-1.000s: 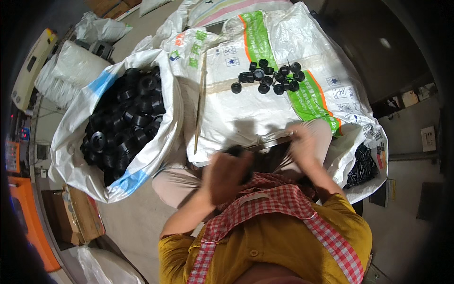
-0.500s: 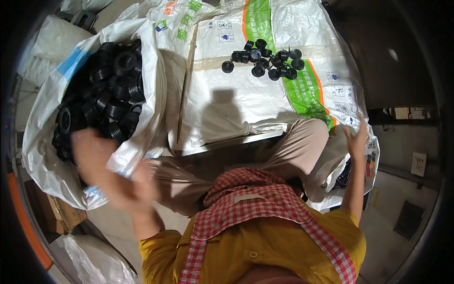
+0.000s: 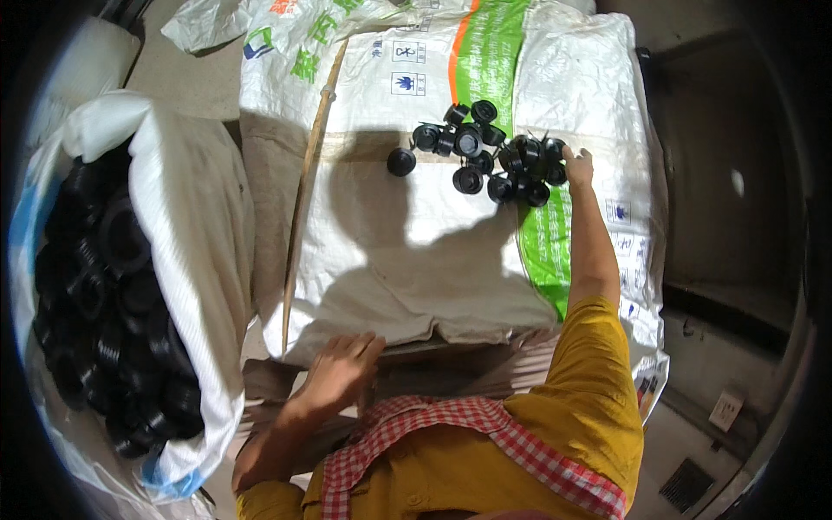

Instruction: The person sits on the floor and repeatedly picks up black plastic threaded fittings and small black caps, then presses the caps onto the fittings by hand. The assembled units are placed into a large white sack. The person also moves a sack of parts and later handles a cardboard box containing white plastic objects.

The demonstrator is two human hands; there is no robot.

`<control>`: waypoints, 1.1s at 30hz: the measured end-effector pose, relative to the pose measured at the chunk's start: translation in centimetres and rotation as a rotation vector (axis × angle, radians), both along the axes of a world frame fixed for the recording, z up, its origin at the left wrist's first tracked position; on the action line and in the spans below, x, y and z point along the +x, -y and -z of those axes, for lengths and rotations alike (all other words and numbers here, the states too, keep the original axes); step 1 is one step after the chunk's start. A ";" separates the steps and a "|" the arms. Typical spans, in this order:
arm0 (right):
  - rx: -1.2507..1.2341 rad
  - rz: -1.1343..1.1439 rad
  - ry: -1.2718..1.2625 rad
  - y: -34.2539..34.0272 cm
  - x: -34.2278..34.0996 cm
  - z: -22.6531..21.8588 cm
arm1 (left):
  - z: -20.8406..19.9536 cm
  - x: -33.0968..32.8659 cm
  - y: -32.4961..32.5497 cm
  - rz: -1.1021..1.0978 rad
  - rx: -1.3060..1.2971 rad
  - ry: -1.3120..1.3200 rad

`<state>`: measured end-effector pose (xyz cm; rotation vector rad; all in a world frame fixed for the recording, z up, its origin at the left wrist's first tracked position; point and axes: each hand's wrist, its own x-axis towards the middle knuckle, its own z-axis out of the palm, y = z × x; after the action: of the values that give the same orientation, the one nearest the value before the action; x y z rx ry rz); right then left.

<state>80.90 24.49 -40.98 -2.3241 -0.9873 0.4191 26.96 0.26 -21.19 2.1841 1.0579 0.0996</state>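
Note:
Small black plastic caps (image 3: 468, 139), some with thin tabs sticking up, lie in a loose pile on the white sack-covered surface (image 3: 390, 208). My right hand (image 3: 579, 166) reaches out at the right edge of this pile, thumb and fingers apart, right beside the outermost caps. Nearer to me, my left hand (image 3: 344, 368) hovers by the front edge of the surface, over my lap. Its fingers are loosely bent and slightly spread, with nothing visible in them. At the left, an open white woven sack (image 3: 195, 260) is full of larger black ribbed round parts (image 3: 121, 286).
A thin wooden stick (image 3: 309, 173) lies lengthwise on the left part of the covered surface. Printed green stripes (image 3: 490, 52) run across the sacking. Beyond the right edge stand a dark panel (image 3: 728, 173) and a pale socket plate (image 3: 725, 411).
My right hand has swung from the far right side to the cap pile. My left hand has left the sack of black parts and come to the front edge. The view has shifted.

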 end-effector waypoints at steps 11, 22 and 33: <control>-0.316 -0.453 -0.325 -13.6 -9.6 5.2 | 1.0 -1.0 -1.4 -0.099 -0.087 0.007; -0.839 -1.226 0.031 2.9 -31.9 -1.2 | -0.4 -1.3 -0.7 -0.028 -0.150 -0.090; -0.294 -1.101 -0.091 5.1 -31.4 -6.5 | -0.6 -1.8 1.0 0.039 0.123 -0.083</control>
<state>49.50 19.35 -34.44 -1.7375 -2.2166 1.1243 25.21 -0.78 -20.59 2.3365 1.0795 0.0577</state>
